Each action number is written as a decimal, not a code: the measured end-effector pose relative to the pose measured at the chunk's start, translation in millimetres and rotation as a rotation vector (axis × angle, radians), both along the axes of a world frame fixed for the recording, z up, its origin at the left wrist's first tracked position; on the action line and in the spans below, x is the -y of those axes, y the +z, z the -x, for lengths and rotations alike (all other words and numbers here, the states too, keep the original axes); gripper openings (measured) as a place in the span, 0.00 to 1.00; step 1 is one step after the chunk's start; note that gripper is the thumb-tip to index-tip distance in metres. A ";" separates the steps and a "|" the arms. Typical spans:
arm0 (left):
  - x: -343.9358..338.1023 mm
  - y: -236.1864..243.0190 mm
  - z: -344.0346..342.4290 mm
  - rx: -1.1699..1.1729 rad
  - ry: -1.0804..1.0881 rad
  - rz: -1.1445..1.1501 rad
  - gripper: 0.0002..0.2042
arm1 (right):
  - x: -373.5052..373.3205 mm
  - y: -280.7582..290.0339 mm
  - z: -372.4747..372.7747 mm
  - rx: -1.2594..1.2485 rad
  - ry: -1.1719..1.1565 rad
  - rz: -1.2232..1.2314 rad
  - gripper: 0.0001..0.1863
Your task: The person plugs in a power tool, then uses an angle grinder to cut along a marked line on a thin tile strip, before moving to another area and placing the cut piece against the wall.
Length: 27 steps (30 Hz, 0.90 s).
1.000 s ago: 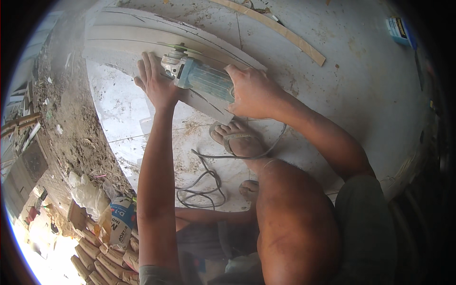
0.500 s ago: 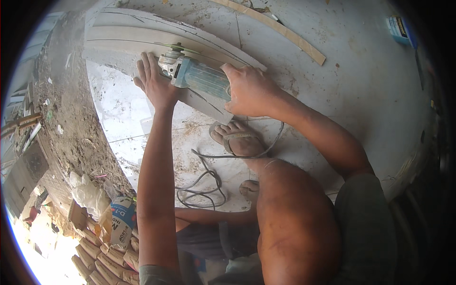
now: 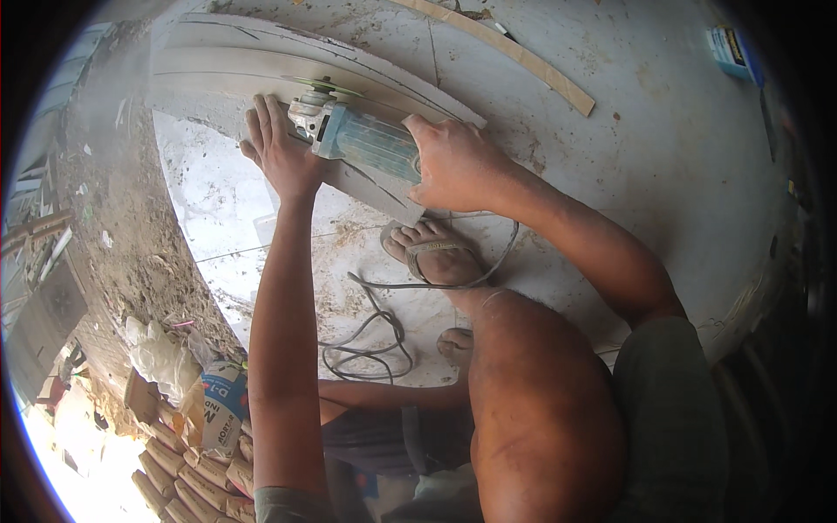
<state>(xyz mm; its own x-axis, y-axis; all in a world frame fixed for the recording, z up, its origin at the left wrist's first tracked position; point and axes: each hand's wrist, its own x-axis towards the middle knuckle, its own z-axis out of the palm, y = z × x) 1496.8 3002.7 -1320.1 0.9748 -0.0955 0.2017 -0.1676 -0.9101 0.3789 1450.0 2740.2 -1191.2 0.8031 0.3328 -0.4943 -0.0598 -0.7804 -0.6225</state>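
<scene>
My right hand (image 3: 462,166) is wrapped round the back end of a teal angle grinder (image 3: 370,144), whose thin disc (image 3: 323,85) lies over a pale, dusty board (image 3: 196,98). Flat against that board rests my left hand (image 3: 286,157), fingers stretched out, just left of the grinder's metal head; it may touch the head, but I cannot tell. Dark curved lines mark the board's far part. My sandalled foot (image 3: 440,253) is by the board's near corner. A dark power cord (image 3: 379,327) runs from near my right hand past the foot into loose loops on the floor.
A thin curved wooden strip (image 3: 523,59) lies on the dusty tiled floor beyond the board. At far right stands a blue container (image 3: 731,52). Rough dirt ground (image 3: 131,227) borders the tiles on the left, with a plastic bag (image 3: 161,357), a mortar sack (image 3: 225,405) and stacked brown packets (image 3: 196,479).
The whole view has shifted very slightly. Both hands, the grinder and the board keep the same places relative to each other.
</scene>
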 end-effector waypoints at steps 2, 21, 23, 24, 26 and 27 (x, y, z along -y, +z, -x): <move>0.5 1.5 0.2 -0.013 0.003 -0.009 0.49 | 0.8 -0.9 3.2 -0.002 0.014 0.066 0.35; 0.8 1.8 0.7 -0.023 0.001 0.012 0.51 | 13.1 6.6 10.2 -0.072 0.016 0.047 0.35; -0.3 0.5 -0.1 -0.006 -0.001 -0.005 0.51 | 9.5 2.0 10.1 0.059 0.005 0.043 0.23; -0.3 -0.1 -0.1 -0.005 -0.003 -0.005 0.51 | 8.5 1.3 9.0 0.059 0.004 0.043 0.23; -0.7 -0.7 0.3 -0.009 0.008 -0.021 0.51 | 6.8 1.2 6.9 0.011 0.009 0.041 0.23; -1.1 -0.7 0.2 -0.008 0.007 -0.022 0.51 | 6.7 0.9 6.6 0.012 0.009 0.041 0.23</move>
